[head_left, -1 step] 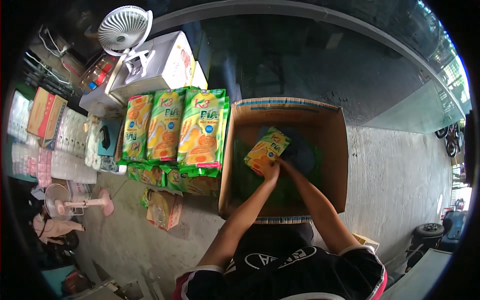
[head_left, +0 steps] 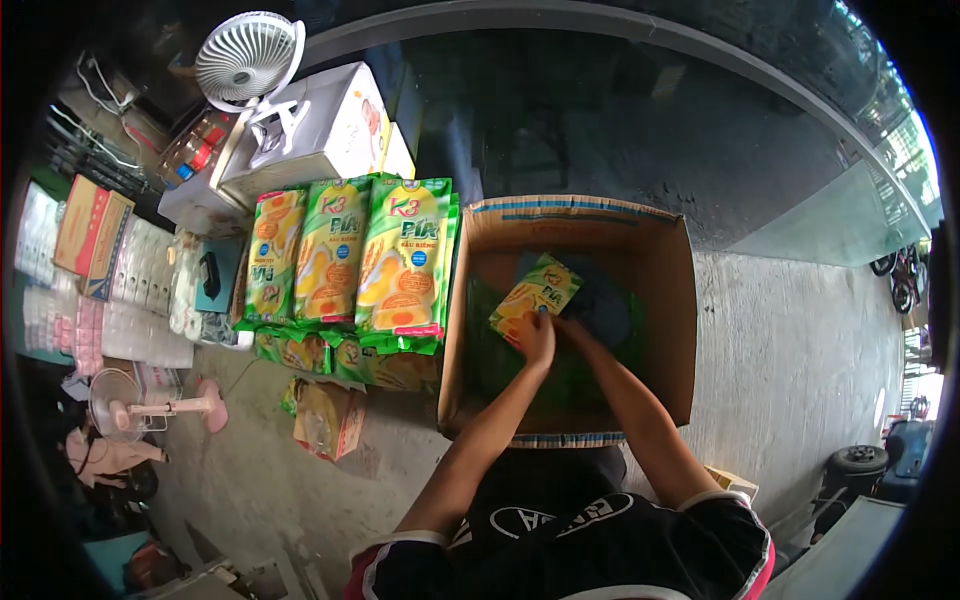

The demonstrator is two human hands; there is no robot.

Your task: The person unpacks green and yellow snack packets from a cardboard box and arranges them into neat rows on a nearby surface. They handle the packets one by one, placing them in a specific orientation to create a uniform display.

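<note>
A green and yellow snack packet (head_left: 548, 284) lies tilted over the inside of an open cardboard box (head_left: 666, 300) in front of me. My left hand (head_left: 537, 340) is closed on the packet's lower edge, fingers bent over its printed face. My right hand (head_left: 572, 334) is close beside it at the packet's lower right corner; its fingers are mostly hidden in shadow and by the left hand. Deeper in the box, dark green packaging shows dimly. Left of the box stand stacked rows of larger matching packets (head_left: 405, 265).
Behind the packets, a white clip fan (head_left: 247, 60) sits on a white carton (head_left: 315, 130). A small opened carton (head_left: 330, 420) and a pink fan (head_left: 150, 408) are on the floor at left. A dark glass panel (head_left: 590, 110) rises beyond the box; a wheel (head_left: 857, 460) is at far right.
My left hand has shifted slightly left and up on the packet, its fingers more bent. My right hand has drawn slightly to the right. The packet has barely moved.
</note>
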